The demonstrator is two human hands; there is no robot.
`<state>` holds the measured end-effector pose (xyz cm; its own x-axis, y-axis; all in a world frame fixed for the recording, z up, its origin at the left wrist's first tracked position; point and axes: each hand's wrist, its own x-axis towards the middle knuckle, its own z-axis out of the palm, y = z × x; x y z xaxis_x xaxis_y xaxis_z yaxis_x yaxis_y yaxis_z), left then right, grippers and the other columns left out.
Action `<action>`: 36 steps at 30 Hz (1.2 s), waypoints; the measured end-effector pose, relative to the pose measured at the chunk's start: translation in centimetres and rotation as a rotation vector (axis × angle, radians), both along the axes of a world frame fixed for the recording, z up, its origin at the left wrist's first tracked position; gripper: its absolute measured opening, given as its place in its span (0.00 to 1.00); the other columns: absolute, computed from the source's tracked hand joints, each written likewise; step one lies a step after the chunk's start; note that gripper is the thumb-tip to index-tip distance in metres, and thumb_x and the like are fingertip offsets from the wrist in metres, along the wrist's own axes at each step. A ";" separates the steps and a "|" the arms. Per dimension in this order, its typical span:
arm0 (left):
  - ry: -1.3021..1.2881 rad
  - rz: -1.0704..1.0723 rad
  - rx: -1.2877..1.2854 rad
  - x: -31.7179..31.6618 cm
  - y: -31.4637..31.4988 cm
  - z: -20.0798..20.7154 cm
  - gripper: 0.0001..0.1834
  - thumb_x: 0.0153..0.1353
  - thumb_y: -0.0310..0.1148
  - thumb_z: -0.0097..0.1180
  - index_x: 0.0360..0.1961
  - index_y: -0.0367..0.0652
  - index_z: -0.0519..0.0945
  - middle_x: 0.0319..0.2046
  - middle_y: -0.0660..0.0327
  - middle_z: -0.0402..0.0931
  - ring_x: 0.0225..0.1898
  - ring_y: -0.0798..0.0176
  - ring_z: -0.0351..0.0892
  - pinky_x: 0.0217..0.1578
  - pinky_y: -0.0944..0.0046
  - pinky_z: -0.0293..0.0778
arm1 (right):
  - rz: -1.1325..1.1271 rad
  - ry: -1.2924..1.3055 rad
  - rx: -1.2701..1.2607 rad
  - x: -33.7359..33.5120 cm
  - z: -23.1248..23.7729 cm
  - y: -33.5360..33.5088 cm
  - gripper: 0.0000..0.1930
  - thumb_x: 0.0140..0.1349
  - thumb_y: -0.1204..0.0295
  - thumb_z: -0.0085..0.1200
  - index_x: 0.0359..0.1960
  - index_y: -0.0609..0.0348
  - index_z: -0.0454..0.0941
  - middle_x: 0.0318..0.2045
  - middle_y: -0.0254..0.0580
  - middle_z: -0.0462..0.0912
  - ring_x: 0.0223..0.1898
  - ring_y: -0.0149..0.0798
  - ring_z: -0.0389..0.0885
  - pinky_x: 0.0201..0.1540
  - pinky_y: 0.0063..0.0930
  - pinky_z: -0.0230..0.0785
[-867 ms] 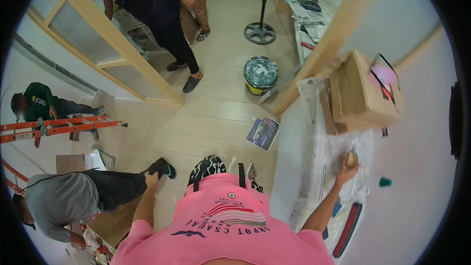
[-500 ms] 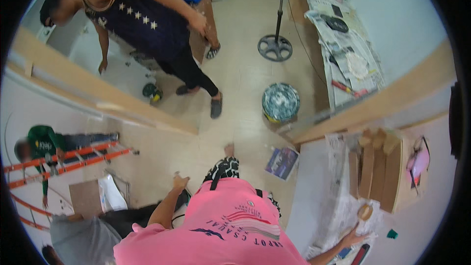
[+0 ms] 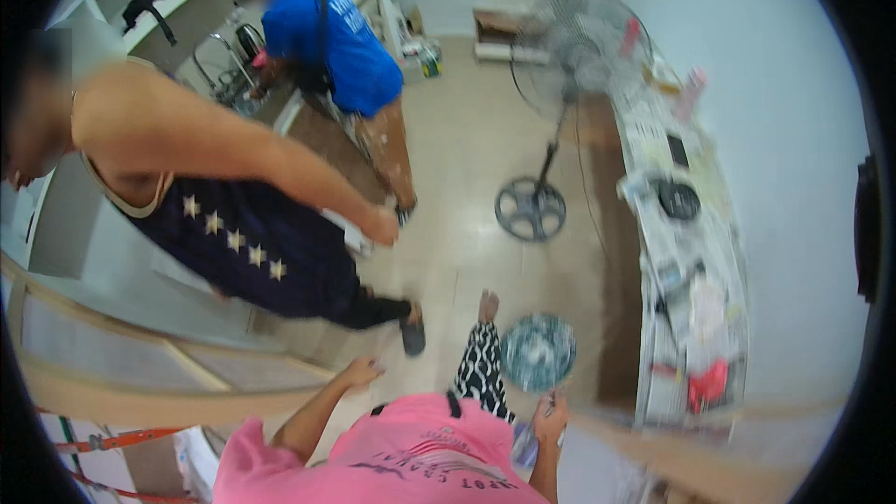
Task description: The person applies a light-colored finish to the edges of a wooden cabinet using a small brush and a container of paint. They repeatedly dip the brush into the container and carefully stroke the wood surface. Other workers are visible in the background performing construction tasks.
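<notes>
My left hand (image 3: 359, 371) hangs over the pale floor with its fingers apart and nothing in it, just beyond the wooden rail of a glazed frame (image 3: 140, 397). My right hand (image 3: 551, 415) is drawn in beside my hip, fingers curled, at the near end of a blurred wooden beam (image 3: 672, 443). What it holds, if anything, is too blurred to make out. A pink shirt and black-and-white patterned trousers (image 3: 481, 369) fill the lower middle. A round speckled bucket (image 3: 537, 352) stands on the floor just ahead of my right hand.
A person in a dark top with stars (image 3: 233, 224) bends across the left. Another person in a blue shirt (image 3: 327, 37) works at the back. A standing fan (image 3: 530, 209) stands mid-floor. A newspaper-covered bench (image 3: 691, 252) runs along the right wall. An orange ladder (image 3: 112, 439) lies lower left.
The view has swung up toward the room. My right hand left the bench and came in beside my hip. The cardboard box dropped out of view. The left hand reached forward.
</notes>
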<state>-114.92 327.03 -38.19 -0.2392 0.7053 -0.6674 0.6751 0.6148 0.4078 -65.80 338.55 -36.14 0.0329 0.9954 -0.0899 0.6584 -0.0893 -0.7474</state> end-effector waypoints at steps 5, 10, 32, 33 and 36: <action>0.209 0.088 -0.246 -8.9 -1.7 2.9 0.29 0.63 0.52 0.52 0.52 0.36 0.79 0.45 0.42 0.81 0.49 0.43 0.80 0.48 0.45 0.75 | 0.420 -0.008 -0.146 -13.3 -7.3 27.7 0.22 0.58 0.63 0.55 0.48 0.71 0.79 0.40 0.61 0.83 0.45 0.57 0.82 0.51 0.44 0.73; 0.121 0.273 -0.418 -9.9 3.1 6.3 0.25 0.62 0.50 0.53 0.49 0.38 0.81 0.41 0.47 0.81 0.44 0.46 0.80 0.42 0.45 0.75 | 0.780 -0.042 -0.049 -31.2 -4.9 48.4 0.24 0.54 0.60 0.57 0.46 0.70 0.80 0.35 0.61 0.84 0.41 0.60 0.83 0.48 0.46 0.75; -0.271 0.725 -0.342 -30.7 48.6 -1.4 0.16 0.66 0.42 0.50 0.37 0.41 0.83 0.45 0.53 0.81 0.43 0.46 0.80 0.39 0.36 0.72 | 0.443 0.556 -0.003 -73.0 5.3 109.4 0.13 0.72 0.66 0.50 0.38 0.67 0.75 0.31 0.46 0.86 0.28 0.30 0.79 0.31 0.27 0.72; -0.319 0.793 -0.329 -31.1 51.0 -1.9 0.16 0.66 0.43 0.50 0.37 0.41 0.83 0.45 0.53 0.81 0.43 0.46 0.81 0.39 0.36 0.72 | 0.476 0.707 -0.003 -75.1 10.3 111.8 0.13 0.72 0.66 0.51 0.37 0.67 0.76 0.32 0.47 0.86 0.28 0.31 0.80 0.32 0.26 0.72; -0.381 0.828 -0.370 -33.7 58.9 -2.4 0.16 0.66 0.43 0.50 0.40 0.42 0.82 0.45 0.52 0.80 0.43 0.46 0.81 0.40 0.37 0.73 | 0.533 0.894 0.077 -79.2 20.1 120.6 0.14 0.71 0.66 0.52 0.40 0.70 0.78 0.34 0.51 0.86 0.30 0.34 0.82 0.36 0.26 0.74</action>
